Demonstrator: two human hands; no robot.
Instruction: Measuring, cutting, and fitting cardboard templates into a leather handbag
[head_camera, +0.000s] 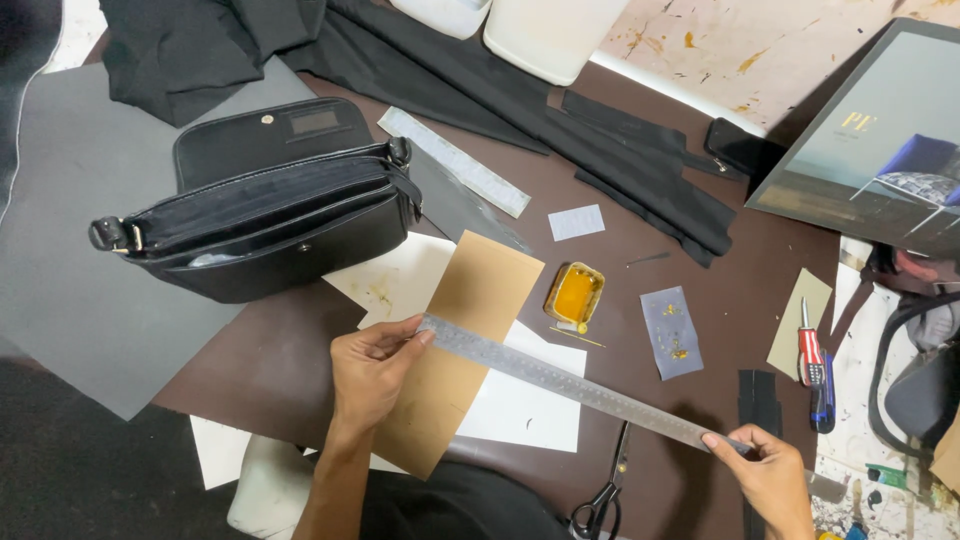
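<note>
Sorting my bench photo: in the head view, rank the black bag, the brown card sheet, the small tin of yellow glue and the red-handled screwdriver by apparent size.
1. Black bag
2. Brown card sheet
3. Red-handled screwdriver and tin of yellow glue: the screwdriver is longer but thinner, too alike to rank.

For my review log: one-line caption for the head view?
Both hands, left hand and right hand, hold a steel ruler across a brown card beside a black bag.

Even, bright overhead light, soft shadows, sharp focus, slight edge distortion.
</note>
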